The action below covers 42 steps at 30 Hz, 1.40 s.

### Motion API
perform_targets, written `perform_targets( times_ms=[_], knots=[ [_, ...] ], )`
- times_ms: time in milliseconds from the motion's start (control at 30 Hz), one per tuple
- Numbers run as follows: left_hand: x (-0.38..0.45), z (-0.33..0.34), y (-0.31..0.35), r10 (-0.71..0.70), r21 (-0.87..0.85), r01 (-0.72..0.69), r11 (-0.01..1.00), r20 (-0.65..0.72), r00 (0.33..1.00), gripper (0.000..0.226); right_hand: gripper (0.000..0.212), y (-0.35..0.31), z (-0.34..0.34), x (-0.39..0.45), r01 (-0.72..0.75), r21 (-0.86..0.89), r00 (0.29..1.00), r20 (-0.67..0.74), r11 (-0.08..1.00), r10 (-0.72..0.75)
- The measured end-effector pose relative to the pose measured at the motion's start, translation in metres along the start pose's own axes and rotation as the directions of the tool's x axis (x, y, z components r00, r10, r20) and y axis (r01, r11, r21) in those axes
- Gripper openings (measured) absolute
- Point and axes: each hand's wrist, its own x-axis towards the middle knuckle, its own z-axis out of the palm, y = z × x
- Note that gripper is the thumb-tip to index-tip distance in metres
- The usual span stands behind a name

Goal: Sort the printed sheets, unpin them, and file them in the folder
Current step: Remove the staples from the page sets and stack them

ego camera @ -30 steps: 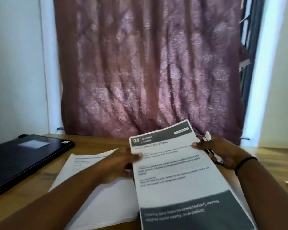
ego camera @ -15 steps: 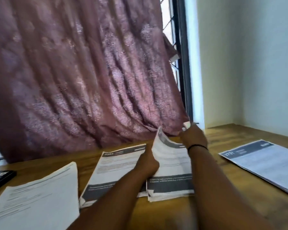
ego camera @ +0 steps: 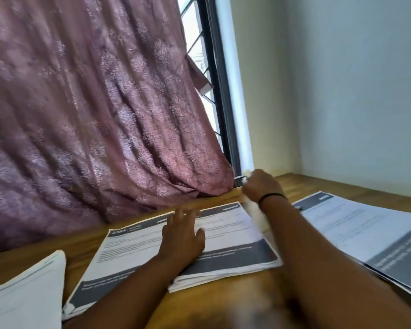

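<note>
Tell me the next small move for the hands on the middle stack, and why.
Probably lift the right hand clear, taking whatever it pinches at the middle stack's far right corner, while the left hand presses flat to hold the sheets. What it pinches is too blurred to name.

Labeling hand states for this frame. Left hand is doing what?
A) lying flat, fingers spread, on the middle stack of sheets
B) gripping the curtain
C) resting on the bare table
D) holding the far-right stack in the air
A: the left hand lies palm down with fingers straight and spread on the middle stack of sheets, not on the curtain or bare wood.
</note>
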Motion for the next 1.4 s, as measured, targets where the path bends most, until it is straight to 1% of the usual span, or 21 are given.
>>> perform_targets(
  times_ms=[67,100,133,167,200,233,267,300,367,400,467,600,700,767,800,900,1000,1067,1133,1200,1400],
  knots=[
    [-0.003,-0.003,0.016,0.079,-0.063,-0.078,0.995,0.005,0.997,0.037,0.031,0.048,-0.041,0.003,-0.100,-0.196,0.994,-0.070,0.976,0.087],
    [-0.005,-0.003,0.029,0.090,-0.143,-0.083,0.986,0.045,0.995,0.034,0.033,0.075,-0.062,0.002,-0.163,-0.273,0.985,-0.103,0.948,0.140],
    [-0.007,-0.004,0.041,0.070,-0.265,-0.040,0.963,0.106,0.992,0.031,0.034,0.100,-0.080,0.000,-0.216,-0.331,0.975,-0.114,0.919,0.189],
    [-0.010,-0.005,0.058,0.021,-0.429,0.068,0.901,0.199,0.980,0.029,0.034,0.125,-0.100,-0.003,-0.264,-0.370,0.964,-0.116,0.891,0.237],
    [-0.013,-0.006,0.075,-0.035,-0.595,0.235,0.769,0.327,0.944,0.026,0.033,0.147,-0.117,-0.005,-0.304,-0.397,0.952,-0.105,0.866,0.286],
    [-0.015,-0.006,0.092,-0.060,-0.709,0.423,0.564,0.476,0.877,0.024,0.032,0.164,-0.133,-0.008,-0.340,-0.414,0.938,-0.083,0.845,0.337],
    [-0.016,-0.005,0.110,-0.045,-0.734,0.572,0.366,0.600,0.799,0.026,0.034,0.178,-0.148,-0.012,-0.368,-0.426,0.922,-0.052,0.826,0.384],
    [-0.017,-0.004,0.125,-0.019,-0.708,0.664,0.240,0.680,0.733,0.032,0.040,0.190,-0.158,-0.014,-0.385,-0.436,0.907,-0.016,0.814,0.421],
    [-0.017,0.002,0.156,0.012,-0.650,0.748,0.131,0.756,0.655,0.048,0.055,0.205,-0.172,-0.019,-0.391,-0.440,0.890,0.044,0.808,0.455],
    [-0.015,0.004,0.169,0.017,-0.639,0.763,0.094,0.768,0.641,0.054,0.061,0.208,-0.174,-0.019,-0.384,-0.437,0.889,0.062,0.813,0.453],
    [-0.010,0.009,0.194,0.005,-0.626,0.778,0.048,0.779,0.626,0.060,0.061,0.207,-0.178,-0.022,-0.378,-0.416,0.892,0.076,0.827,0.446],
    [-0.004,0.018,0.227,-0.001,-0.607,0.794,0.022,0.794,0.608,0.039,0.053,0.201,-0.180,-0.029,-0.366,-0.331,0.890,0.149,0.870,0.431],
    [-0.004,0.025,0.234,0.016,-0.569,0.822,0.040,0.823,0.568,0.034,0.032,0.199,-0.177,-0.037,-0.377,-0.261,0.873,0.220,0.889,0.434],
    [-0.010,0.024,0.236,0.015,-0.578,0.811,0.087,0.815,0.579,0.030,0.015,0.197,-0.177,-0.045,-0.395,-0.168,0.875,0.231,0.903,0.426],
    [-0.013,0.023,0.234,0.005,-0.596,0.795,0.111,0.801,0.599,0.026,0.017,0.195,-0.176,-0.049,-0.408,-0.111,0.877,0.229,0.906,0.423],
    [-0.017,0.013,0.224,-0.071,-0.694,0.699,0.170,0.699,0.711,0.016,0.016,0.184,-0.172,-0.057,-0.403,0.139,0.909,0.180,0.905,0.377],
    [-0.004,-0.012,0.207,-0.097,-0.851,0.497,0.169,0.488,0.868,0.026,0.015,0.155,-0.170,-0.058,-0.252,0.428,0.961,0.008,0.868,0.275],
    [0.005,-0.039,0.198,-0.110,-0.922,0.369,0.121,0.357,0.928,0.032,0.014,0.128,-0.173,-0.058,-0.101,0.552,0.976,-0.108,0.828,0.191],
    [0.013,-0.062,0.188,-0.127,-0.947,0.318,0.037,0.311,0.942,0.029,0.009,0.099,-0.175,-0.062,0.024,0.623,0.979,-0.174,0.782,0.109],
    [0.013,-0.081,0.181,-0.083,-0.950,0.311,-0.013,0.311,0.947,0.019,0.007,0.076,-0.175,-0.066,0.091,0.633,0.978,-0.202,0.769,0.051],
    [0.004,-0.081,0.161,-0.055,-0.972,0.231,-0.037,0.232,0.971,0.016,0.015,0.075,-0.156,-0.077,0.064,0.631,0.978,-0.195,0.774,0.077]
  ],
)
